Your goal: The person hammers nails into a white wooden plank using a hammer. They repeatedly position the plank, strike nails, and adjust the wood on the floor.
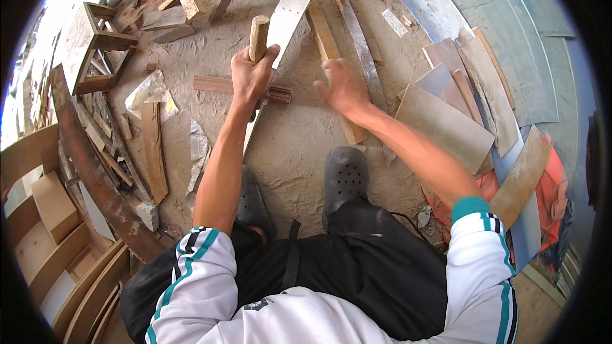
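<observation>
The left hand (250, 76) squeezes a round, tan wooden handle (258, 37) pointing forward. The right hand (345, 88), too blurry to tell its grip, is right of it, by a long, brown wooden board (321, 33).

The handle (258, 38) is tan, the sleeves (472, 255) white with teal-and-black stripes.

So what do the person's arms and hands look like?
The left hand and right hand wear no gloves, and the forearms are bare. The left sleeve and right sleeve are white with teal and dark stripes. A teal band edges the right one. I see no watch.
</observation>
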Tool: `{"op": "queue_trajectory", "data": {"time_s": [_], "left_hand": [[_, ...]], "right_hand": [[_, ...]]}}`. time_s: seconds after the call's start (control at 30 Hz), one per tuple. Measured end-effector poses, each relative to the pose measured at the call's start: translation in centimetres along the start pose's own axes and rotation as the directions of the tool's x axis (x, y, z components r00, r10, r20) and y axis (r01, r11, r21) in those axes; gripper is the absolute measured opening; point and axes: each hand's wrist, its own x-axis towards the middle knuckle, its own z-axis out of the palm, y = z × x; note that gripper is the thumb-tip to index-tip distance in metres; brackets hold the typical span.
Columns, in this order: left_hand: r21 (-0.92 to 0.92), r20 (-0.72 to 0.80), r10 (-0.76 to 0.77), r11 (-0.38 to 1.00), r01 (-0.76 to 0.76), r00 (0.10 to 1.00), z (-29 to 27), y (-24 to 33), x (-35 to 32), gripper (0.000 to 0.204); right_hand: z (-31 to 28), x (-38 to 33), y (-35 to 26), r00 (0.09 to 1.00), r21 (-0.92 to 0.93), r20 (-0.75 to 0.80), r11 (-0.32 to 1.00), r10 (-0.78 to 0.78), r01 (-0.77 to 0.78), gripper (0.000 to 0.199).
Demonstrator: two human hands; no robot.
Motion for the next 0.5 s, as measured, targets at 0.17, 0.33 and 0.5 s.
{"op": "queue_trajectory", "data": {"time_s": [0.17,0.33,0.5], "left_hand": [[-0.017,-0.043,0.095,0.995,-0.096,0.995,0.2,-0.5,-0.5,0.034],[-0.078,-0.04,0.093,0.992,-0.096,0.995,0.1,-1.3,-1.2,0.032],[-0.068,-0.044,0.102,0.992,-0.104,0.994,0.3,-1.3,-1.1,0.032]], "right_hand": [[-1.0,-1.8,3.9,0.995,-0.18,-0.074,0.98,0.071,-0.083,0.053],[0.5,-3.4,6.1,0.979,-0.204,-0.152,0.965,0.137,-0.166,0.059],[0.3,-2.7,7.5,0.998,-0.193,0.021,0.98,0.051,-0.046,0.071]]}}
